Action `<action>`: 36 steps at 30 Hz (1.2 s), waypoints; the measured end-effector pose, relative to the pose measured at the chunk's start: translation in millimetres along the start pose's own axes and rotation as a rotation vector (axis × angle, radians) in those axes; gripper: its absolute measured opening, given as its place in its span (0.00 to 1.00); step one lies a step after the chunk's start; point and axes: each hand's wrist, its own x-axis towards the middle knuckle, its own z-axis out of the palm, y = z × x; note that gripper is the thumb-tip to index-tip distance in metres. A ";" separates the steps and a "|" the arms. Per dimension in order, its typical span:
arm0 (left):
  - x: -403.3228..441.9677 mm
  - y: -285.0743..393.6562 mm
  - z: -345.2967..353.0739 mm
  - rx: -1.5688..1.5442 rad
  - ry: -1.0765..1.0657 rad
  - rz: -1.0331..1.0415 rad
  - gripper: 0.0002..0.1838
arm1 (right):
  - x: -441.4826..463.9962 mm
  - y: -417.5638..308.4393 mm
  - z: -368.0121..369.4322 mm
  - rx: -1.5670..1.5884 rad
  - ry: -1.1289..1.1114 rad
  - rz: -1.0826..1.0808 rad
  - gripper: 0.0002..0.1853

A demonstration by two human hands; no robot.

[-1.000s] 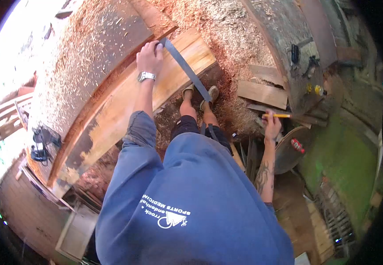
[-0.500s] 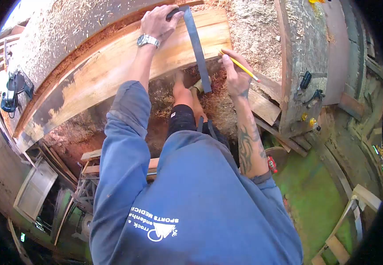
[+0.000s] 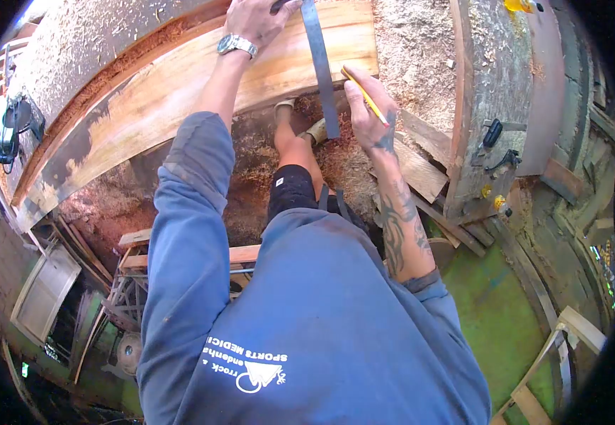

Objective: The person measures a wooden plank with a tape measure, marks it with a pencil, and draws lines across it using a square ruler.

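Note:
A pale wooden board with a dark, rough left part runs diagonally across the upper view. Near its right end a dark metal square lies across it, the blade's tip sticking out past the near edge. My left hand, with a watch on the wrist, is closed on the square's handle at the top of the view. My right hand holds a yellow pencil, its tip by the board's near edge, just right of the blade.
Sawdust and shavings cover the ground beyond the board. Offcuts lie to the right, near a plank with a black clamp. A black power tool is at the far left. My feet stand below the board.
My right hand has come left from beside the offcuts to the board's edge with the pencil. The view has shifted, and my left hand stays on the square.

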 end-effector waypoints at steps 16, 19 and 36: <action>1.9 2.8 -2.2 0.003 -0.041 -0.014 0.16 | -0.2 0.9 10.1 -0.118 0.008 -0.074 0.13; 1.6 3.1 -2.1 -0.024 -0.035 -0.029 0.15 | -0.7 4.1 11.8 -0.137 0.021 -0.107 0.13; 0.9 10.3 -10.5 -0.109 -0.088 -0.172 0.17 | 56.6 -2.5 28.1 -0.132 0.041 -0.219 0.11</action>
